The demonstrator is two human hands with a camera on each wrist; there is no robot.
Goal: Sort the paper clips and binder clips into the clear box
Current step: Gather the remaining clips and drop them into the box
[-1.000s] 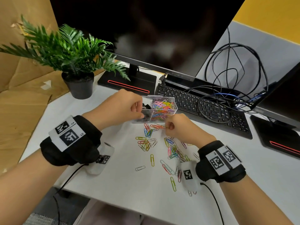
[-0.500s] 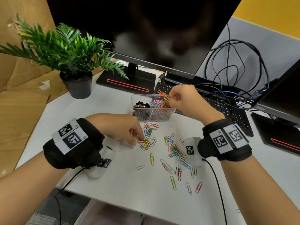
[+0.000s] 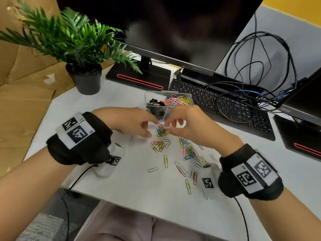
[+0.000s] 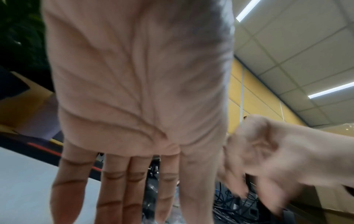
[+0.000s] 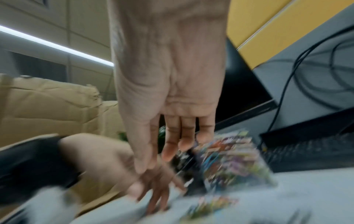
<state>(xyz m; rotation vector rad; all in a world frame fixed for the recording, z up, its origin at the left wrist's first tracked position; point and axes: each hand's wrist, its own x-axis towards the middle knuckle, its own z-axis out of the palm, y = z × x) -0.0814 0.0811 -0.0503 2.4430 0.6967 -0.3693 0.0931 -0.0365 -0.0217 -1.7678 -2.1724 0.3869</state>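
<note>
The clear box stands mid-table, with black binder clips in its left compartment and coloured paper clips in its right one. Just in front of it lies a small bunch of clips. My left hand reaches this bunch from the left, its fingers straight. My right hand comes in from the right, thumb and forefinger tips at the bunch. The blurred right wrist view shows loosely straight fingers with nothing between them. More loose paper clips lie scattered nearer me.
A potted plant stands at the back left. A monitor stand and a keyboard under tangled cables lie behind the box. A second stand is at the right. Cardboard borders the table's left side.
My right hand has come back from above the box's paper-clip compartment down to the clips on the table. My left hand stays at the clips and now meets the right hand's fingertips.
</note>
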